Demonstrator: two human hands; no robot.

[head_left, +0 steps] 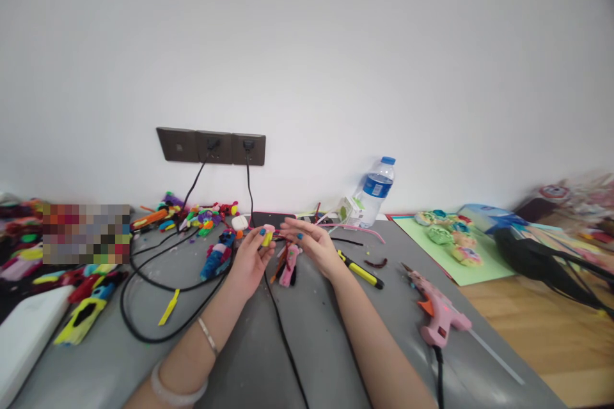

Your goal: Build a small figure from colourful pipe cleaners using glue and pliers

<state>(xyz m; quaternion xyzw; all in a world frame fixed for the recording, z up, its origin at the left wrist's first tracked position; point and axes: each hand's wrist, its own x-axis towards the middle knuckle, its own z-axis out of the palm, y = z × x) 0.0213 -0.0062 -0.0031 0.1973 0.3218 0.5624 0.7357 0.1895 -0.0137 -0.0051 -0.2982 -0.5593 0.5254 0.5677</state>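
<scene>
My left hand (252, 259) is raised over the grey table (316, 345) and pinches a small yellow and pink fuzzy piece (267, 236) between thumb and fingers. Just to its right, my right hand (311, 244) has its fingers stretched out and apart, close to the piece but holding nothing. Below the hands lie a pink fuzzy figure (290, 265) and a blue and red fuzzy figure (217, 257). A black cable (283, 332) runs between my forearms toward the front edge.
A pink glue gun (437, 314) lies at the right, a yellow cutter (361, 270) nearer the hands. A water bottle (375, 192) stands by the wall. Colourful pipe-cleaner pieces (192, 216) crowd the back left. A green sheet (455, 249) holds fuzzy flowers. Black cables (144, 281) loop at the left.
</scene>
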